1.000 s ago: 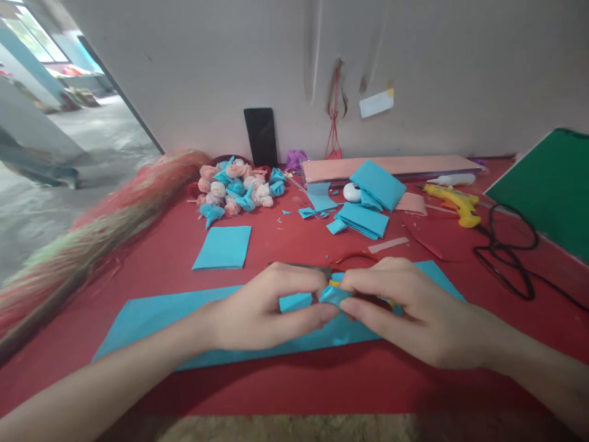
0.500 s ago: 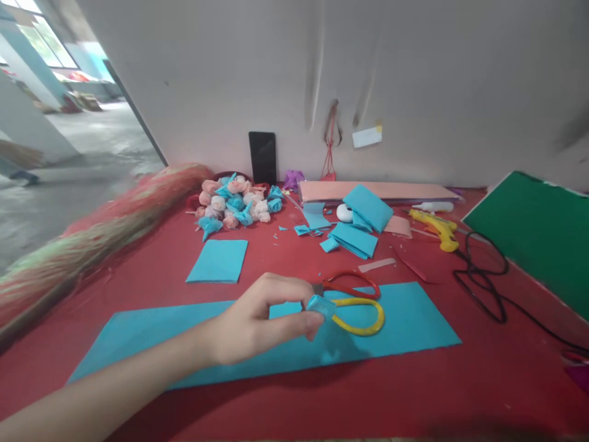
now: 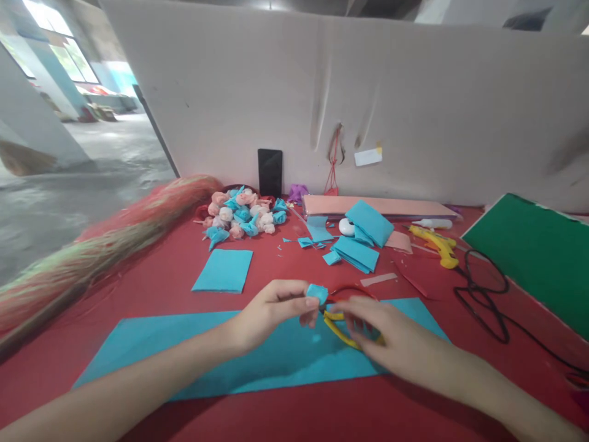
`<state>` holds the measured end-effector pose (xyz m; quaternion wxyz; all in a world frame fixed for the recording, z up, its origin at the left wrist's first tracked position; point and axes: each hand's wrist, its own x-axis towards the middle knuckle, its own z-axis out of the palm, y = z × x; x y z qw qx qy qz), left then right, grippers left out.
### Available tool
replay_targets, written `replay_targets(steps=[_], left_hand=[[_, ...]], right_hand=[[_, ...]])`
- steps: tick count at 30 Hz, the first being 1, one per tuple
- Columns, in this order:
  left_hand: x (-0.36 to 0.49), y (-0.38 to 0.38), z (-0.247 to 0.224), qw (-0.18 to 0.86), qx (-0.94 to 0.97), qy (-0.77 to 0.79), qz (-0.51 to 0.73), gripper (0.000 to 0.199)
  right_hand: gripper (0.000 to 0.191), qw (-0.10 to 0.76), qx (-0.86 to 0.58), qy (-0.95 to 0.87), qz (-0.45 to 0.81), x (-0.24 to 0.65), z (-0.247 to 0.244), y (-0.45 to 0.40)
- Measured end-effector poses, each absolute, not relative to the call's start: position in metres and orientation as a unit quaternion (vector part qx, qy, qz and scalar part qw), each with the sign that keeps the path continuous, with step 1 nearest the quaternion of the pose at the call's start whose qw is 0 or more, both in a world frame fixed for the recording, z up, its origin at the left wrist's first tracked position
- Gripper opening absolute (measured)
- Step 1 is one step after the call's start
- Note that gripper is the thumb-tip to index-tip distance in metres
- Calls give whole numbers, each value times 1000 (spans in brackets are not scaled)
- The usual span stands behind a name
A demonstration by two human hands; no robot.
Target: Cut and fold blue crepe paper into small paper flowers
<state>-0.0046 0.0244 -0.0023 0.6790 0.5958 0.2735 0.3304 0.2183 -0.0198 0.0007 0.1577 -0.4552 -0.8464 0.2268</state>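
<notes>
My left hand (image 3: 271, 313) pinches a small folded piece of blue paper (image 3: 317, 293) between thumb and fingertips, above a long blue paper strip (image 3: 221, 362). Beside it, my right hand (image 3: 375, 322) reaches in over the scissors (image 3: 340, 334), its fingers curved and apart, slightly blurred. It partly covers the yellow and red handles; whether it touches them is unclear. The scissors' blades are mostly hidden by my hands. A blue paper rectangle (image 3: 223, 271) lies beyond my left hand.
Paper rosebuds (image 3: 243, 215) are piled at the back left near a phone (image 3: 270, 173). Folded blue papers (image 3: 356, 253) lie behind my hands. A yellow glue gun (image 3: 439, 245) and its black cord (image 3: 483, 307) lie right, by a green board (image 3: 534, 258).
My right hand has come in from the right over the scissors' handles. My left hand still pinches the blue piece, now turned slightly. The view has tilted up a little.
</notes>
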Motion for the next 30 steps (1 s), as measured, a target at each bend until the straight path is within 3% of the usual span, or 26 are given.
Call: replay_targets(steps=[3,9,15,18,22,26,30], left_hand=[[-5,22,-8,711,569,251,329,26],[-12,18,-16,819,457,131,322,25],[-15,17,-9,837,416,102,341,24],[-16,17,-1,843,401,93,346,27],[-19,17,8,857,378,84,339,29],[-19,18,9,851,379,90,353,30],[-20,21,5,846,380,95,362,30]], right_hand=[[57,138,-471,-848,200,216,-23,2],[63,139,-472,-848,196,221,-41,13],[71,175,-517,-807,225,214,-48,10],[65,219,-540,-764,277,214,-48,12],[53,277,-498,-676,466,217,-47,11],[18,329,-444,-506,663,211,-33,-2],[20,341,-329,-449,758,196,-10,-14]])
